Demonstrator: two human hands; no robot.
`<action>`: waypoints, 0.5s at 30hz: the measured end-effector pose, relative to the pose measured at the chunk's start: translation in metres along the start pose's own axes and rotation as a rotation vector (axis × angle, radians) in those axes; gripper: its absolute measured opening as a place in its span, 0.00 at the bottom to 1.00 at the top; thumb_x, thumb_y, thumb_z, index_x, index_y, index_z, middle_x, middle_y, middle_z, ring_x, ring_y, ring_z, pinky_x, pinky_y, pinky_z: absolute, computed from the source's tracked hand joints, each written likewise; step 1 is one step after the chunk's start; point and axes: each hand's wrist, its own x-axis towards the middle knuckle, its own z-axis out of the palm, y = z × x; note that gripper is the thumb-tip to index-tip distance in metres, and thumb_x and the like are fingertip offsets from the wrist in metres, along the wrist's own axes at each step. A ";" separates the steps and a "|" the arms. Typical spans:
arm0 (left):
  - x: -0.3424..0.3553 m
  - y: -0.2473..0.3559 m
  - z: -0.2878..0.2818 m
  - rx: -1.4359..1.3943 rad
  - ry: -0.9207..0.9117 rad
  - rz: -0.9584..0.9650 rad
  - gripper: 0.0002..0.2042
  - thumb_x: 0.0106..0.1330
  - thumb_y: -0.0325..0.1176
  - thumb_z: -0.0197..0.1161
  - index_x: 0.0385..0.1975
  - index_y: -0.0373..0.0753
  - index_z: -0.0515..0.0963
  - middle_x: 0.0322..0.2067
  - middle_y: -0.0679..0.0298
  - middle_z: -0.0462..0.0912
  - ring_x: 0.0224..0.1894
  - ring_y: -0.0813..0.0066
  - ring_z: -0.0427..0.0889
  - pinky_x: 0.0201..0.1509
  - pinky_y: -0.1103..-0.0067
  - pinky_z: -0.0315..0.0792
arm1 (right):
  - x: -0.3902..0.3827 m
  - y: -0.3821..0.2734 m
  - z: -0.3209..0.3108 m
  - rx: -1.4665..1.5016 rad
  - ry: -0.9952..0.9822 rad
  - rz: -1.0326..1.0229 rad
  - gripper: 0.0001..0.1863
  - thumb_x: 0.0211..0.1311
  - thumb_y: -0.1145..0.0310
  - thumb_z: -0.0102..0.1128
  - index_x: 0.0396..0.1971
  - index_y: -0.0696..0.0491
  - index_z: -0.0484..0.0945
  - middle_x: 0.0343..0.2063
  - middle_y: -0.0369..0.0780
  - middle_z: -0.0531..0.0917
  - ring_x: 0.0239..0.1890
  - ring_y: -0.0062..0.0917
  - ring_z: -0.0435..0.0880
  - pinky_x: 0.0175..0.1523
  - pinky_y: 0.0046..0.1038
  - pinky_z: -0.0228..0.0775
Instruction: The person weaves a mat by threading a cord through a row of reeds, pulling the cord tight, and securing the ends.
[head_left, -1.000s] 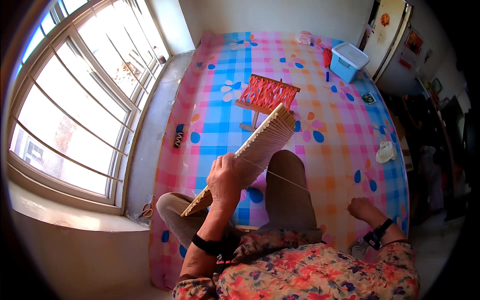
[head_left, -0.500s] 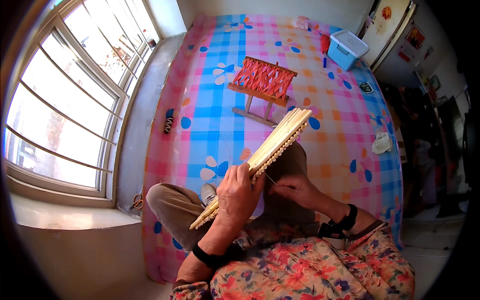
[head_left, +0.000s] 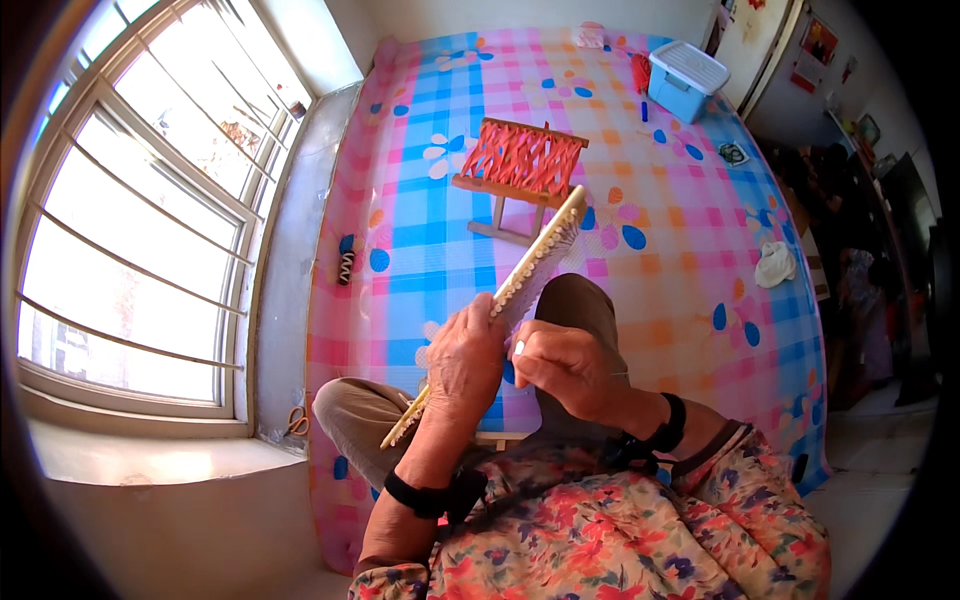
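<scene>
A row of pale sticks [head_left: 541, 252] slants over the sitter's lap, the left hand [head_left: 466, 358] clasped around its middle. Just beside it, the right hand [head_left: 565, 368] is curled closed; I can't tell what it grips. Beyond stands a red-laced wooden frame [head_left: 525, 160] on the checked sheet [head_left: 665, 275].

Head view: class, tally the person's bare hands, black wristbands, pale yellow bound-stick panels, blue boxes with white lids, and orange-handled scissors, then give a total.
Bare hands: 2 (left hand, right hand)
Black wristbands: 2
Pale yellow bound-stick panel: 1
Blue box with white lid: 1
Orange-handled scissors: 1
Total: 7
</scene>
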 end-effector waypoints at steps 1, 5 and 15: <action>0.000 0.000 -0.001 0.020 -0.001 0.004 0.10 0.64 0.32 0.57 0.42 0.38 0.70 0.32 0.54 0.81 0.37 0.54 0.80 0.37 0.63 0.72 | -0.001 0.000 0.005 -0.040 0.024 -0.036 0.11 0.67 0.73 0.53 0.23 0.57 0.74 0.25 0.38 0.74 0.30 0.28 0.73 0.41 0.30 0.67; 0.001 0.000 0.008 0.060 0.025 0.016 0.08 0.64 0.33 0.57 0.39 0.39 0.71 0.29 0.56 0.80 0.35 0.53 0.79 0.36 0.63 0.71 | -0.010 0.004 0.014 -0.203 0.101 -0.177 0.11 0.64 0.72 0.58 0.22 0.57 0.72 0.22 0.40 0.70 0.28 0.34 0.70 0.37 0.33 0.64; 0.015 -0.002 0.007 0.029 -0.060 -0.005 0.12 0.65 0.34 0.58 0.47 0.40 0.74 0.34 0.52 0.82 0.36 0.49 0.81 0.37 0.63 0.74 | -0.016 0.006 -0.009 -0.209 0.180 -0.250 0.07 0.64 0.73 0.57 0.25 0.57 0.75 0.27 0.39 0.75 0.37 0.30 0.76 0.44 0.29 0.67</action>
